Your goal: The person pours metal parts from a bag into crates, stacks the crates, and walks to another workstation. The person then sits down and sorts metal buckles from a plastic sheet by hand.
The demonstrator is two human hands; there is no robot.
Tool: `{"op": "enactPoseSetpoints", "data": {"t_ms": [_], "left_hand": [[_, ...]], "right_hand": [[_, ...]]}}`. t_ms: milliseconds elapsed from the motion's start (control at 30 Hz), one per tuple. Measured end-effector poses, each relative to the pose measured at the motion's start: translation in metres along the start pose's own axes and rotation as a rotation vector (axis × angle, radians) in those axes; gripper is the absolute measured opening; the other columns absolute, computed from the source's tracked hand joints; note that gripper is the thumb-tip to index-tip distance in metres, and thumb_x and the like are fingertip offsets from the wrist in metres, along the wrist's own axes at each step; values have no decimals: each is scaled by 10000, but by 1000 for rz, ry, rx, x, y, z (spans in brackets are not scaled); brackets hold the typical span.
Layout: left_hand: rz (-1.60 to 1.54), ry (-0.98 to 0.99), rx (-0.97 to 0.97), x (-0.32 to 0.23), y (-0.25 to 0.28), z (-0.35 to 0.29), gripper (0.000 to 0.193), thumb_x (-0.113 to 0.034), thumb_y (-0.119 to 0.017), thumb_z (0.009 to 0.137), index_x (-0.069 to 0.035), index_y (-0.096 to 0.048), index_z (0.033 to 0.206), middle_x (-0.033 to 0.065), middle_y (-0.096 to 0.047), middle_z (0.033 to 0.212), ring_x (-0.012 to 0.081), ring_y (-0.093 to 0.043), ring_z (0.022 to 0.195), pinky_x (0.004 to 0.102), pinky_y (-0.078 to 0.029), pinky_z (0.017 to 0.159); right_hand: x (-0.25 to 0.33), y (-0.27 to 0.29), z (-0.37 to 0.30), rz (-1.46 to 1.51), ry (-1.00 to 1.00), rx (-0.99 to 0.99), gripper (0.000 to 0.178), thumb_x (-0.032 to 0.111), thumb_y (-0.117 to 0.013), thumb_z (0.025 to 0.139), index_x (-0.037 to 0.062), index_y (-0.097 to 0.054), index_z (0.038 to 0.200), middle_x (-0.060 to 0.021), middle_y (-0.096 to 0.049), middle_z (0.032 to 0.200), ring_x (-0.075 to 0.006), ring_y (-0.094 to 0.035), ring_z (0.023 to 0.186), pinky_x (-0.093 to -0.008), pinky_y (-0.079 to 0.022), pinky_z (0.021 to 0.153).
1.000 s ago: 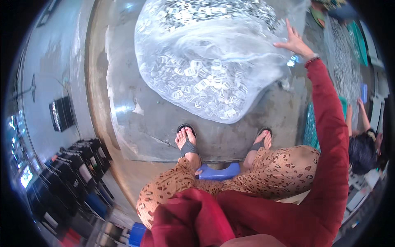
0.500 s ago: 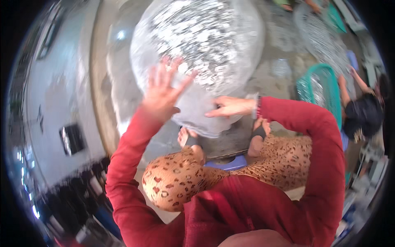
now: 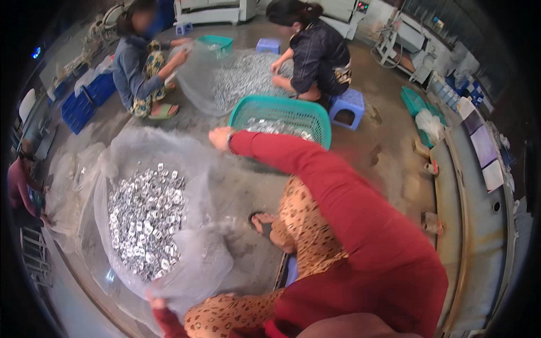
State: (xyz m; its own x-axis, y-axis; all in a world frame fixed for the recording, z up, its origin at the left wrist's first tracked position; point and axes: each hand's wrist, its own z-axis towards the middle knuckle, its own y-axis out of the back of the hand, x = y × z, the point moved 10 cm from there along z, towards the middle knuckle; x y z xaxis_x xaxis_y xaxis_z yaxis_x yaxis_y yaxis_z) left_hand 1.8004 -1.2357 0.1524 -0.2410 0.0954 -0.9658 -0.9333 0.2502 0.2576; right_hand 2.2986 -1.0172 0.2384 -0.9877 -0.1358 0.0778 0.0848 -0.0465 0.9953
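A clear plastic sheet (image 3: 205,262) is spread on the floor at the left, with a heap of small shiny metal pieces (image 3: 147,219) on it. At the sheet's near edge is my left hand (image 3: 156,301), small and smeared; whether it grips the plastic is unclear. My right arm stretches across, and my right hand (image 3: 221,138) hangs by the sheet's far right edge, just left of a green plastic basket (image 3: 324,125). Its fingers are bunched and hard to make out. Metal pieces also lie inside the basket.
Two people squat beyond the basket (image 3: 138,76) (image 3: 321,53) around another plastic sheet (image 3: 194,84) with metal pieces. A blue stool (image 3: 348,104) stands right of the basket. Another person (image 3: 25,183) is at the far left. A long metal ledge (image 3: 456,236) runs along the right.
My view has swung to the right, so the heap now sits at the left. My right arm has reached out toward the basket; my left hand, spread over the sheet before, is now at its near edge.
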Motion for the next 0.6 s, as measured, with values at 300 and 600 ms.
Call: {"op": "enactPoseSetpoints", "data": {"t_ms": [300, 600], "left_hand": [[23, 87, 39, -40, -35, -56, 444, -186, -616, 648, 14, -507, 1029, 162, -473, 1114, 245, -435, 1047, 326, -416, 800], [443, 171, 624, -108, -115, -105, 438, -77, -580, 573, -127, -587, 1008, 140, -422, 1210, 320, -403, 1113, 398, -334, 917]], "right_hand": [[246, 106, -81, -264, 724, -588, 156, 220, -528, 630, 102, -618, 678, -100, -595, 724, -248, -560, 680, -548, -404, 619], [341, -157, -197, 566, 918, 1121, 259, 244, -502, 738, 144, -580, 964, -77, -593, 903, -260, -562, 810, -403, -440, 731]]}}
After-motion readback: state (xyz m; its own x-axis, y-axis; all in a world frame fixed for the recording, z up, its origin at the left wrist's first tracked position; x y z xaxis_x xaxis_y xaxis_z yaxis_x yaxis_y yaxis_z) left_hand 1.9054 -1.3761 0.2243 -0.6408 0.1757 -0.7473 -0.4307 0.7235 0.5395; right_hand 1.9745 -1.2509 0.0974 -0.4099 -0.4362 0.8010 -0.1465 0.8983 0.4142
